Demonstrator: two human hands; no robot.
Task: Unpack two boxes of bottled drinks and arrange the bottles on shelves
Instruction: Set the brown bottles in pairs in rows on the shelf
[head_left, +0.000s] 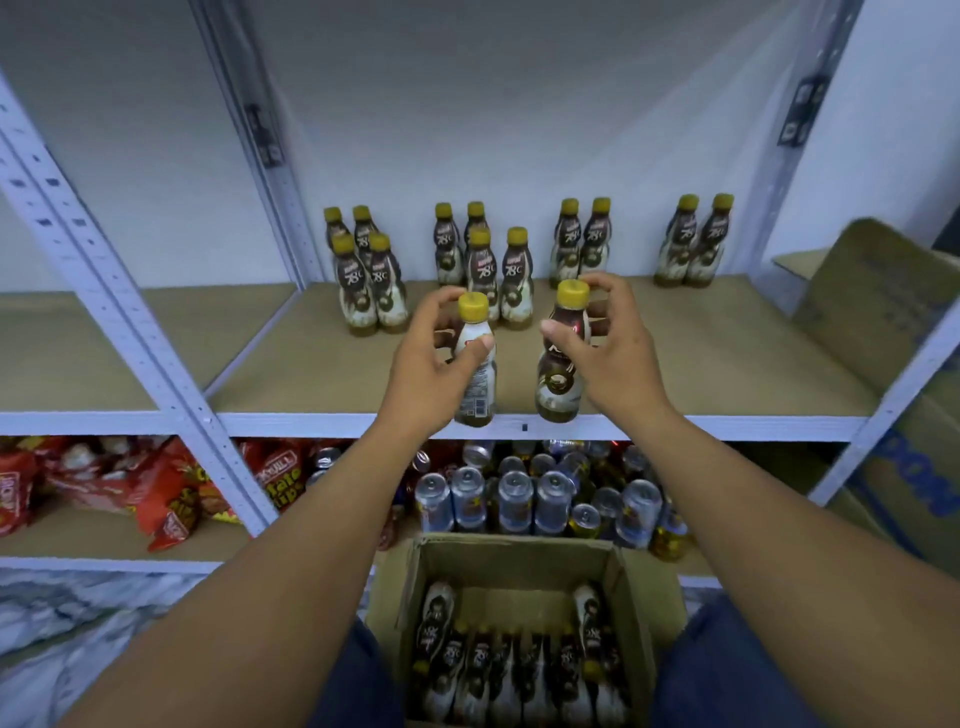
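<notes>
My left hand (434, 358) grips a yellow-capped coffee bottle (474, 364) by its neck, its back label facing me. My right hand (602, 343) grips a second such bottle (558, 379), brown label forward. Both bottles are upright at the front edge of the wooden shelf (701, 364). Several matching bottles (498, 275) stand in groups along the back of that shelf. Below me an open cardboard box (639, 623) holds several more bottles (519, 670), most upright, two lying on top.
The shelf below holds several drink cans (524, 499) and red snack bags (171, 499) to the left. A large cardboard box (878, 301) leans at the right end of the shelf. Grey perforated uprights (130, 322) frame the bays.
</notes>
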